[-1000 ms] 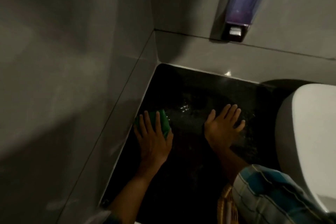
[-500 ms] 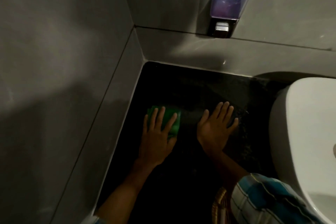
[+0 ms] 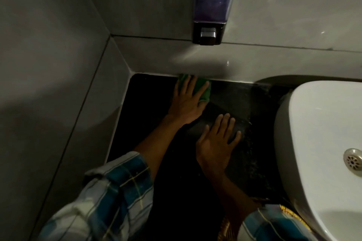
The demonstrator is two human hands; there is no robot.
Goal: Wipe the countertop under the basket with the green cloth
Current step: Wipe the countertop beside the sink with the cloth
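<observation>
The green cloth point(image 3: 203, 90) lies flat on the black countertop point(image 3: 145, 100), up against the back wall. My left hand point(image 3: 188, 101) presses down on the cloth with its fingers spread, covering most of it. My right hand point(image 3: 217, 143) rests flat on the bare counter nearer to me, fingers apart, holding nothing. A woven basket point(image 3: 225, 229) shows only as a golden rim at the bottom edge, under my right sleeve.
A white basin point(image 3: 321, 143) with a metal drain point(image 3: 353, 159) fills the right side. A purple soap dispenser point(image 3: 210, 6) hangs on the back wall above the cloth. Grey tiled walls point(image 3: 58, 64) close off the counter on the left and at the back.
My left hand has slid the green cloth away from me to the back wall and a little right. My right hand has stayed flat on the counter.
</observation>
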